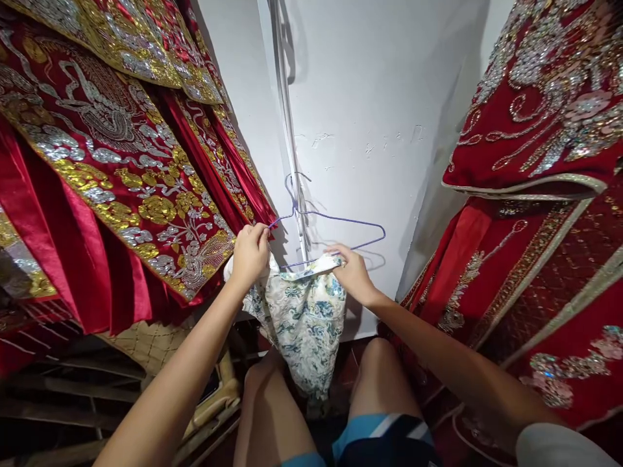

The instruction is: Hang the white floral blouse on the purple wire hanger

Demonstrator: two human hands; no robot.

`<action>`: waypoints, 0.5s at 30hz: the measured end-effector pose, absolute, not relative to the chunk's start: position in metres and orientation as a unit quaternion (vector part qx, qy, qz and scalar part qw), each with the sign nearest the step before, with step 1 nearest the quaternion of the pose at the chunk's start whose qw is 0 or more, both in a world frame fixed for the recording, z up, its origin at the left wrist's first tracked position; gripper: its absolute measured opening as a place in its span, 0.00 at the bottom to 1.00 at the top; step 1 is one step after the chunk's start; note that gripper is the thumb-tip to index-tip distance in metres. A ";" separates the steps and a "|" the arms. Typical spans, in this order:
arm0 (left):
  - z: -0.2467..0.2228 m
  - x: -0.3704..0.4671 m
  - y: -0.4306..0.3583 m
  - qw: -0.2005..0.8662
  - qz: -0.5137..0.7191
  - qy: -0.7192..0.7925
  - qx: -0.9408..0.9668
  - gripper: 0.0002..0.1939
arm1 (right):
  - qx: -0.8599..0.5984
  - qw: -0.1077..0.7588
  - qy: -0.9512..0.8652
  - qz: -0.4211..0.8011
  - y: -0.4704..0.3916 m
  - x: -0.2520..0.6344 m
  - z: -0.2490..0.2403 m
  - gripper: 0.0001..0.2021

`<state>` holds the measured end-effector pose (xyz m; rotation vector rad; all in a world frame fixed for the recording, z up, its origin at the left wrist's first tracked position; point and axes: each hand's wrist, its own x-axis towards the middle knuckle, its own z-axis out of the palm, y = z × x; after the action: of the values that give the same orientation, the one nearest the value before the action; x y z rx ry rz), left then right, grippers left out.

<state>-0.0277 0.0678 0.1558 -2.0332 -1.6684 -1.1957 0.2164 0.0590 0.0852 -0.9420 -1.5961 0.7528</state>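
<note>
A purple wire hanger (348,220) is in front of the white wall, its hook pointing up and its right end bare. A white garment with a blue-green floral pattern (306,324) hangs down from it between my knees. At the hanger's left end, my left hand (250,253) is closed around the garment's top edge and the hanger's left arm. My right hand (351,272) pinches the garment's top edge near the hanger's lower bar, right of the middle. The hanger's left tip is hidden behind my left hand.
Red embroidered garments with gold and silver sequins (160,194) hang close on the left. More red beaded garments (535,143) hang on the right. A white upright pole (287,117) stands against the wall (370,84). A bamboo-like wooden seat (214,402) is at lower left.
</note>
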 end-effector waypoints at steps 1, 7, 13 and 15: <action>0.156 -0.031 0.067 0.130 -0.414 -0.575 -0.694 0.14 | -0.403 0.565 -0.660 0.288 0.061 0.224 0.086 0.26; 0.156 -0.033 0.064 0.133 -0.387 -0.563 -0.718 0.12 | -0.484 0.564 -0.646 0.173 0.098 0.281 0.104 0.39; 0.158 -0.039 0.066 0.154 -0.444 -0.533 -0.704 0.13 | -0.498 0.447 -0.715 0.201 0.110 0.317 0.145 0.05; 0.158 -0.048 0.065 0.148 -0.476 -0.527 -0.688 0.13 | -0.455 0.389 -0.707 0.375 0.105 0.326 0.159 0.06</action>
<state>-0.0482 0.0650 0.1581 -1.9791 -1.5175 -1.3702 0.3261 0.1054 0.1587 -1.1577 -1.7980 0.9542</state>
